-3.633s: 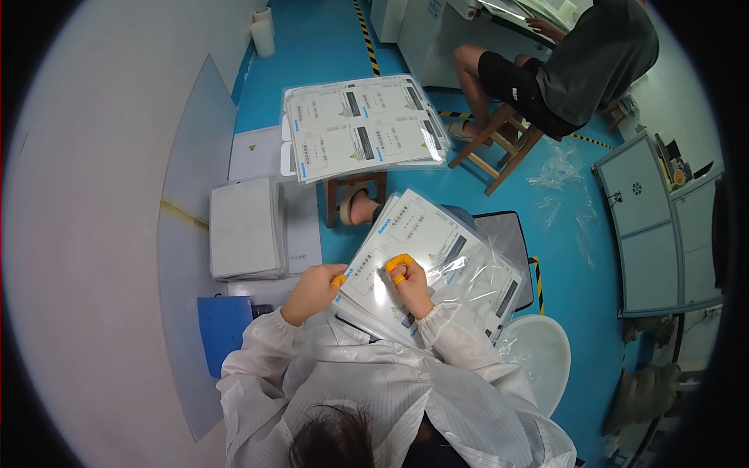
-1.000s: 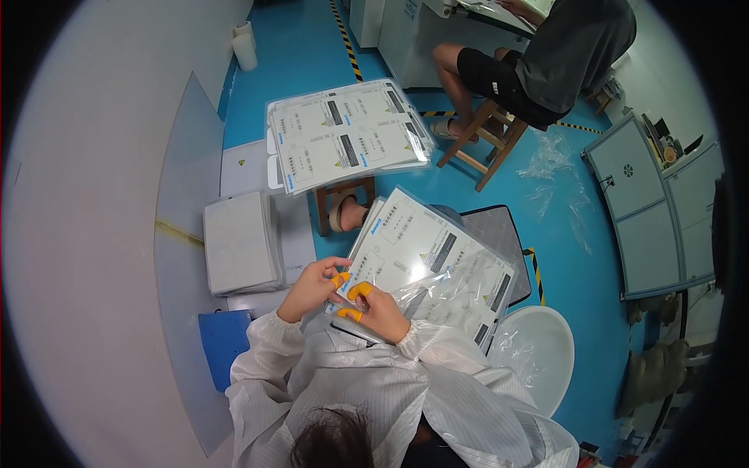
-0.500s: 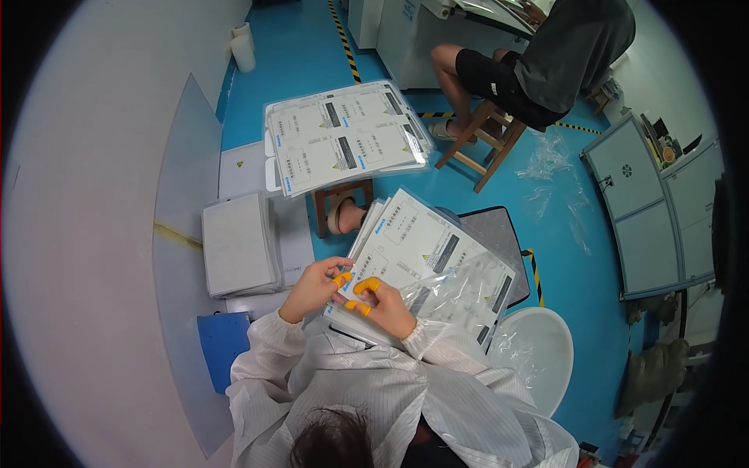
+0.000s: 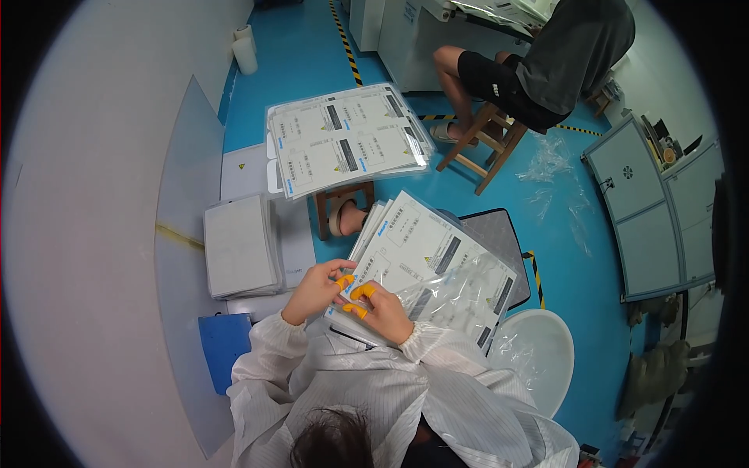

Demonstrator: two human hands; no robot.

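A stack of white printed sheets point(image 4: 413, 234) lies tilted across my lap. My left hand point(image 4: 314, 292) pinches the near left corner of the top sheet, a yellow finger cot on a fingertip. Close beside it, my right hand point(image 4: 381, 309) hovers over the same corner. Its index finger and thumb, also in yellow cots, are curled but apart, with nothing visible between them. Crumpled clear film point(image 4: 460, 292) covers the right part of the top sheet, just past the right hand. The exact contact at the corner is partly hidden by my fingers.
Ahead, another printed stack point(image 4: 347, 140) rests on a wooden stool point(image 4: 343, 204). White sheets point(image 4: 242, 246) are piled at left, near a blue bin point(image 4: 225, 351). A white tub point(image 4: 546, 366) with film stands at right. A co-worker point(image 4: 562, 70) sits on a stool point(image 4: 488, 144).
My right hand has shifted slightly left over the corner; the left stays nearly in place. On the co-worker's table, shiny clear film now spreads over more of the surface.
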